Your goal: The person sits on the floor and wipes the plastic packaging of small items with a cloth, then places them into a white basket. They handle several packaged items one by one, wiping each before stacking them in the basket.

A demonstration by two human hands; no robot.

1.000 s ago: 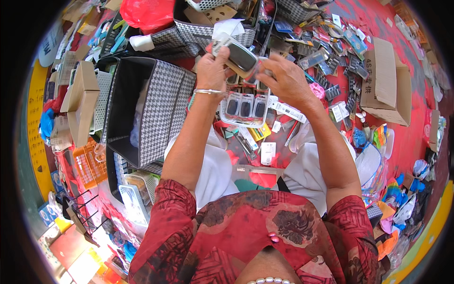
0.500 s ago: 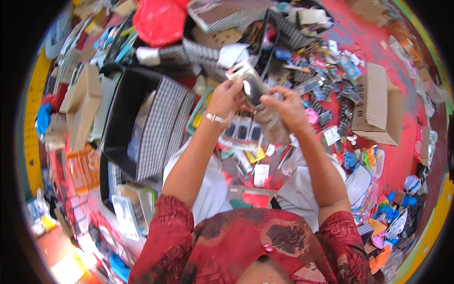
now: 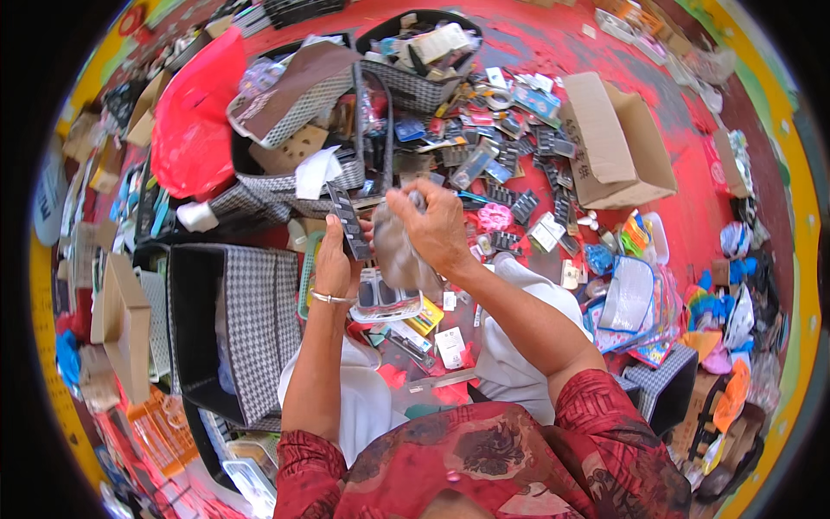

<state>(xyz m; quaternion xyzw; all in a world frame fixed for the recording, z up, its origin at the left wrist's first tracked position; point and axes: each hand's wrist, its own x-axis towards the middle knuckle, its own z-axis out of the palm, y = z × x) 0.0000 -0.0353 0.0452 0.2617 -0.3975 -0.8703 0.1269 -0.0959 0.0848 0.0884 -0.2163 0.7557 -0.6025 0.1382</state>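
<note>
Between both hands, at chest height, two items are held: a dark flat packaged strip and a grey translucent pouch.

Left hand: fingers curled closed around the lower end of the strip; the strip stands up past the fingertips, tilted slightly left. A metal bangle is seen at the wrist.

Right hand: fingers pinched together on the pouch's top edge; the pouch hangs below the fingertips and touches the left palm side.

Change vs. the two earlier frames: a single bundle was gripped jointly by both hands, close together, higher and farther out. Now the bundle is split, strip on the left, pouch on the right. Hands have been drawn back toward the body. Camera aim has also shifted; more red floor is visible beyond the fingers.

Judgement: a separating or sorting step is in hand, with the pouch being peeled away from the strip; neither item has been put down yet.

Below the fingers: a clear blister pack with dark items, lying on the lap area. Left of the left fingers: an open checked fabric bin. Beyond the fingertips: another checked basket stuffed with card and paper, then scattered small packaged goods. Far right of the right fingers: an open cardboard box.
</note>
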